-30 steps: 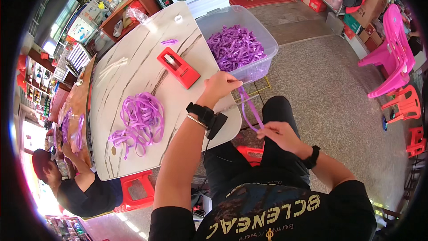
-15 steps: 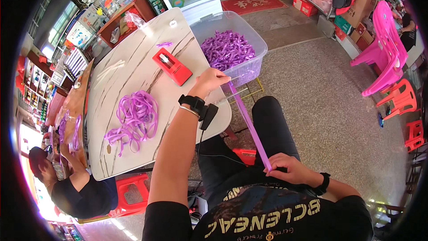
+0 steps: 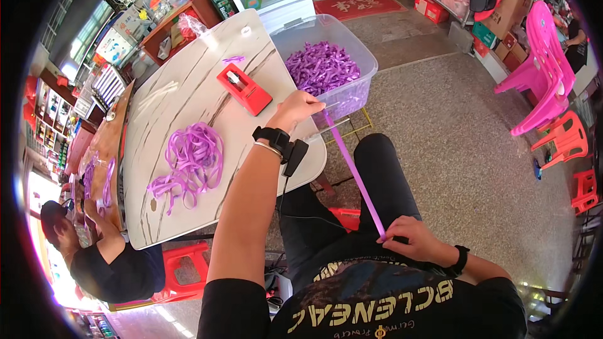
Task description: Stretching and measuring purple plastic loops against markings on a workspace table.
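Purple ribbon (image 3: 355, 172) taut between hands — left (image 3: 300, 107) at table edge (image 3: 314, 163), right (image 3: 408, 238) near lap.

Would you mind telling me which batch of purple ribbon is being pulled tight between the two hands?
It is the single purple strip, stretched straight from the left hand to the right hand. The loose heap on the table and the pile in the clear tub lie untouched.

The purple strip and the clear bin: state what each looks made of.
Purple strip: likely thin plastic or ribbon, slightly glossy; it stretches flat and straight between the left hand and right hand. Clear bin: probably translucent moulded plastic; its purple contents show through the wall.
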